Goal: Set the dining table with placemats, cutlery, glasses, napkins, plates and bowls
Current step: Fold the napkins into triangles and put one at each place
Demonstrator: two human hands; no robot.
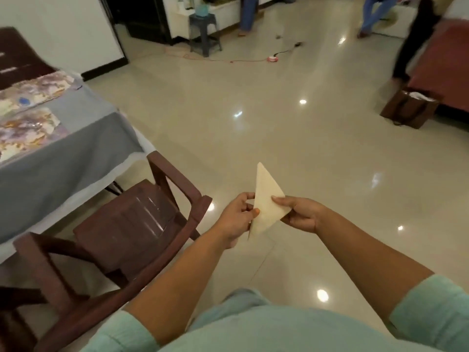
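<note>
Napkin (266,201), cream, folded into a triangle, held in mid-air over glossy floor (291,123), one tip pointing up, well clear of tabletop (76,148). Left hand (237,219) pinching napkin's left edge, thumb and curled fingers closed on the fold. Right hand (302,215) gripping right corner, thumb on top, fingers beneath. Both forearms bare, pale green sleeves (431,316) pushed up near the elbows.

Tabletop at far left, draped in grey cloth, carrying two marbled placemats: far placemat (35,91) and near placemat (28,130), lying side by side, apart by a strip of cloth. Brown plastic chair (132,224) just beside the near corner of the tabletop, to the left of the left hand. Second dark chair (17,54) at the far end. Brown paper bag (408,109) on floor at right, beside red-covered bed (446,62). Grey stool (204,31) and orange cable (228,59) farther back; other people's legs blurred at the top.
</note>
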